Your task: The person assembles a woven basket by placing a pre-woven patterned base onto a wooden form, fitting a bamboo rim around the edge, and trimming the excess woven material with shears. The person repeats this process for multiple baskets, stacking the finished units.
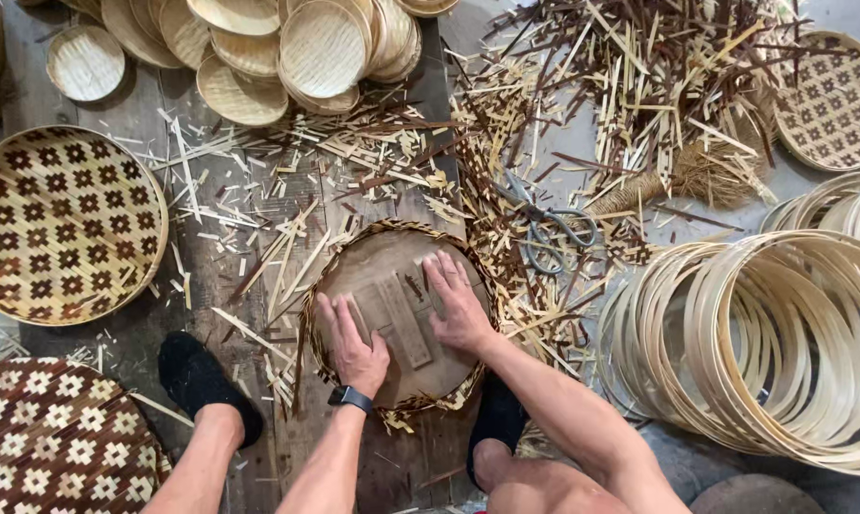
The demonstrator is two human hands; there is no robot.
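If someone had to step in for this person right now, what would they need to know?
Left hand: flat, pressing on the round wooden form. It grips nothing.
Right hand: flat on the same form, beside the wooden blocks on top.
A woven mat edge sticks out unevenly all around under the form.
Scissors lie to the right among bamboo offcuts; stacked bamboo hoops are farther right.
Done: weave is pinned under the form.
Left: ragged rim is untrimmed, and no hoop is fitted.

Both hands, left (pixel 356 350) and right (pixel 459 303), press a round wooden form (pixel 392 276).
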